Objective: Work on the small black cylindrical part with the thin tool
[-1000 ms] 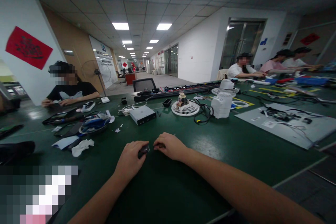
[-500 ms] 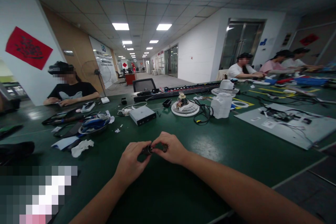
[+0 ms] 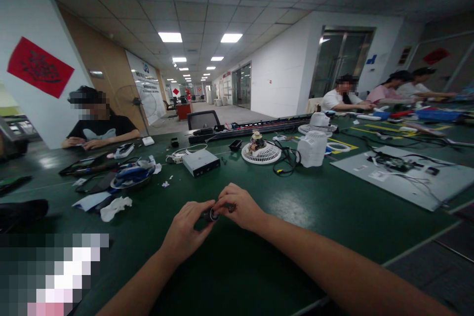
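Above the green table [image 3: 296, 247], my left hand [image 3: 183, 229] grips a small dark cylinder [image 3: 211, 214] between thumb and fingers. A pale ring shows at the cylinder's right-hand end, which is tilted slightly toward me. Close against that end are the bent, pinched fingertips of my right hand [image 3: 240, 207]. A small brownish piece [image 3: 231, 208] peeks out under the right fingers, too small and shaded to name. Whatever the right fingertips pinch at the cylinder's mouth is hidden.
Beyond my hands lie a silver disc drive [image 3: 201, 162], a white fan grille [image 3: 261, 153] and a white housing [image 3: 311, 149]. Cloths and cables [image 3: 133, 174] cover the left side. A metal panel with a circuit board [image 3: 407, 177] is on the right. Several people sit at the tables.
The cylinder's ringed end has turned more toward me and sits a little lower. My right hand has shifted slightly left and up, its fingers more bent over that end.
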`<move>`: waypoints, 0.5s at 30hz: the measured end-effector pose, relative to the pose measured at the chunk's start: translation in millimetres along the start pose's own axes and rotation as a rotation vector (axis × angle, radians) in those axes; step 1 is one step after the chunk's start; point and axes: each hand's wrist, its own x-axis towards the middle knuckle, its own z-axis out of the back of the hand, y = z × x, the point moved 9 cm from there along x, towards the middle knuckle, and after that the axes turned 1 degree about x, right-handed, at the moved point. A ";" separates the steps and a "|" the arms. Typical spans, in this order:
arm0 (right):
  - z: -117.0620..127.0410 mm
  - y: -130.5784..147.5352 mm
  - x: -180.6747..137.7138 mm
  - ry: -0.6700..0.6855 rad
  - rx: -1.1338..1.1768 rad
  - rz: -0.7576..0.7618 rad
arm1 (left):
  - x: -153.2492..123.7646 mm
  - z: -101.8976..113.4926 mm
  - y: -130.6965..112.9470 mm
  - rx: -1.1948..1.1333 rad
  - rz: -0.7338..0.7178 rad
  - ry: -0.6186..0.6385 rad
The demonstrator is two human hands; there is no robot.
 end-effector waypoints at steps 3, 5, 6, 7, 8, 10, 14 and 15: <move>0.1 -8.7 1.5 0.021 -0.009 -0.082 | -0.5 -2.9 -2.1 0.009 -0.019 0.035; -1.2 -9.0 2.4 0.072 -0.044 -0.074 | -0.9 -6.3 -3.8 0.015 -0.027 0.073; -1.4 -6.4 2.8 0.096 -0.077 -0.041 | -1.0 -8.0 -5.0 0.015 -0.032 0.093; -1.3 -2.8 2.9 0.116 -0.121 0.001 | -1.1 -9.7 -6.3 0.013 -0.038 0.114; -1.0 1.6 2.8 0.131 -0.170 0.046 | -1.0 -11.2 -7.6 0.010 -0.043 0.134; -1.2 10.4 2.2 0.150 -0.255 0.129 | -0.4 -12.2 -10.2 0.003 -0.055 0.155; -3.8 10.2 3.6 0.172 -0.274 0.104 | 0.8 -9.8 -15.6 0.001 -0.100 0.162; -5.1 5.4 4.2 0.184 -0.259 0.057 | 0.7 -10.0 -15.7 0.004 -0.101 0.171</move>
